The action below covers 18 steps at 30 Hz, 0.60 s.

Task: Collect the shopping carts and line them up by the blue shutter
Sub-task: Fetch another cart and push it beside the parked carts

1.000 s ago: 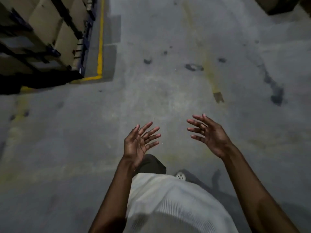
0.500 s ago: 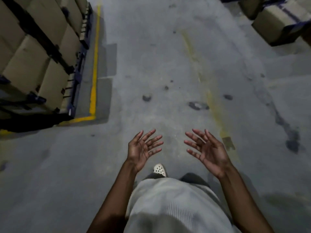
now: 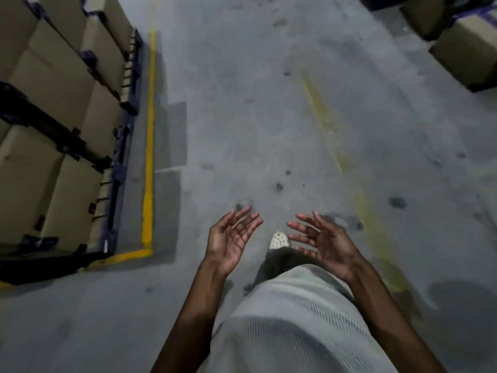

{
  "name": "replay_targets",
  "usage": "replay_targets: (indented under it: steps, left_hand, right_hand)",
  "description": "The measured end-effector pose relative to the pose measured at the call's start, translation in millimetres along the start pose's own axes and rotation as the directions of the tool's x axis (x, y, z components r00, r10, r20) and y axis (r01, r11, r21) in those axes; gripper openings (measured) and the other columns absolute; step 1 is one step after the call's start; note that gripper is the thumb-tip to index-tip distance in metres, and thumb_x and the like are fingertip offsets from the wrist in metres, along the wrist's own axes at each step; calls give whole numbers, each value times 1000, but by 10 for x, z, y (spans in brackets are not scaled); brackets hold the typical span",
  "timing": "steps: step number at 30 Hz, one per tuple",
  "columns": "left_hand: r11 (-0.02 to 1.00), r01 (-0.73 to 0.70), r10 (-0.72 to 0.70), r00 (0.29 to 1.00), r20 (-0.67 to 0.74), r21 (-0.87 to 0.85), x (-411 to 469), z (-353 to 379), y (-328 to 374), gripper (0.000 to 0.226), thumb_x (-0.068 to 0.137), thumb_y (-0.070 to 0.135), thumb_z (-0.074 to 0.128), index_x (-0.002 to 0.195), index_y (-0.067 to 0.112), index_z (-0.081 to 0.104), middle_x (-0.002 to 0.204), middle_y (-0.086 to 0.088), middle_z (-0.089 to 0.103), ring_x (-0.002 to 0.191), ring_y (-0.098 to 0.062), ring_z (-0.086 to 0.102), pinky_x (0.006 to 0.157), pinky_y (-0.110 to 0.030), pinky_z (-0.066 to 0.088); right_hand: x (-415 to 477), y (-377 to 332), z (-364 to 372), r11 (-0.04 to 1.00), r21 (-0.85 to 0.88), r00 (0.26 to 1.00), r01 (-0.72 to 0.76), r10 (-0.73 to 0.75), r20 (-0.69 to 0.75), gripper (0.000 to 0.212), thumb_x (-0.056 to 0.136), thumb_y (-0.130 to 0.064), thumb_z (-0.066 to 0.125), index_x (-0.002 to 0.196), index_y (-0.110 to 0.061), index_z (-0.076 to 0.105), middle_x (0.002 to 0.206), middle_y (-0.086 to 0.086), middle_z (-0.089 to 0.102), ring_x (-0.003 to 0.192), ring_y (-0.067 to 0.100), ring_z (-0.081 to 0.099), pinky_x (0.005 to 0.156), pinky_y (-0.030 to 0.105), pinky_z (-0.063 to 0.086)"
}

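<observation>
No shopping cart and no blue shutter show in the head view. My left hand (image 3: pixel 232 238) and my right hand (image 3: pixel 321 242) are held out in front of me at waist height, palms turned toward each other, fingers spread and relaxed, holding nothing. Between them, lower down, one pale perforated shoe (image 3: pixel 279 240) stands on the grey concrete floor (image 3: pixel 255 117).
Stacked cardboard boxes (image 3: pixel 53 109) on dark blue pallets fill the left side, bordered by a yellow floor line (image 3: pixel 148 170). More cardboard boxes (image 3: pixel 468 49) sit at the top right. A faded yellow stripe (image 3: pixel 322 114) runs down the open aisle ahead.
The view has advanced along the aisle: the boxes on the left and those at the top right have come closer. My hands have drawn nearer together and stay empty.
</observation>
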<state>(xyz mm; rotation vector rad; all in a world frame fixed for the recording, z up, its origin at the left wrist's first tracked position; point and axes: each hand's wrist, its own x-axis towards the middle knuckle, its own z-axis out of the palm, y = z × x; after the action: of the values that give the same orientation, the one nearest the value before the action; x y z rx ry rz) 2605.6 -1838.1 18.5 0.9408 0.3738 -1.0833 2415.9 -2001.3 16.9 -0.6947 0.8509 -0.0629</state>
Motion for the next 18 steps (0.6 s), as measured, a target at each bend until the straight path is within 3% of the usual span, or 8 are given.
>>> replay_targets:
  steps: [4, 8, 13, 18]
  left_hand:
    - [995, -99, 99, 995, -13, -20, 833, 600, 977, 46, 88, 11, 62, 129, -10, 56, 124, -39, 59, 112, -51, 65, 105, -43, 50]
    - [969, -227, 230, 973, -12, 100, 1514, 974, 1732, 45, 84, -6, 59, 129, -4, 57, 92, -25, 70, 80, -31, 72, 78, -29, 62]
    - [976, -207, 213, 973, -85, 71, 2655, 1275, 2489, 51, 84, -16, 52, 134, -6, 52, 75, -16, 63, 67, -20, 66, 55, -23, 51]
    - [975, -178, 193, 975, -113, 131, 4039, 1599, 3618, 43, 91, -17, 44, 129, -1, 55, 68, -7, 55, 53, -14, 54, 49, -20, 42]
  right_hand:
    - [1088, -1412, 446, 992, -67, 994, 107, -106, 18, 48, 98, -49, 50, 134, -20, 61, 137, 9, 68, 112, 26, 68, 95, 42, 48]
    - [1952, -2557, 1010, 980, -130, 987, 150, -141, 73, 42, 103, -47, 47, 132, -21, 62, 135, 9, 69, 108, 26, 70, 93, 42, 50]
    - [3147, -3313, 1521, 995, -46, 986, 88, -80, 148, 43, 102, -46, 49, 133, -19, 62, 135, 11, 68, 106, 27, 71, 87, 40, 55]
    - [4437, -3812, 1879, 994, 108, 996, -30, 20, 92, 44, 102, -47, 48, 135, -20, 61, 141, 10, 65, 106, 25, 72, 81, 37, 59]
